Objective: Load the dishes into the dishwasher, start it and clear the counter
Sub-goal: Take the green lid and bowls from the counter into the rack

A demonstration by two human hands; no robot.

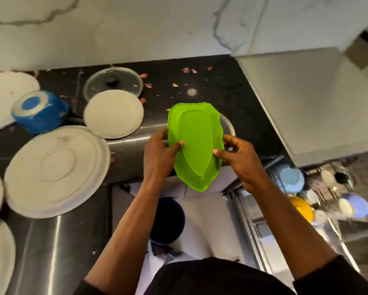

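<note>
- The green leaf-shaped plastic dish (196, 145) is held in mid-air over the front edge of the dark stone counter (210, 90), its long axis running twelve to six.
- The left hand (159, 154) pinches the dish's nine o'clock rim, thumb on the near face and fingers curled behind. The right hand (236, 156) grips the three o'clock rim the same way.
- Loading looks part done. At four o'clock of the dish, the wire dishwasher rack (364, 169) already carries a pale blue bowl (290, 177), a yellow piece (302, 207) and a lilac cup (357, 204), all blurred.
- Plenty seems left at nine o'clock: a large white round plate (57, 171), a smaller white plate (114, 113), a glass pot lid (112, 81), an overturned blue pot (40, 111), and more white plates at the left edge.
- Reddish peel scraps (187, 70) litter the counter at twelve o'clock, so clearing is likely still to do.
- A dark blue bucket (168, 220) stands on the floor at six o'clock, and the crowded rack may need a free slot found.
</note>
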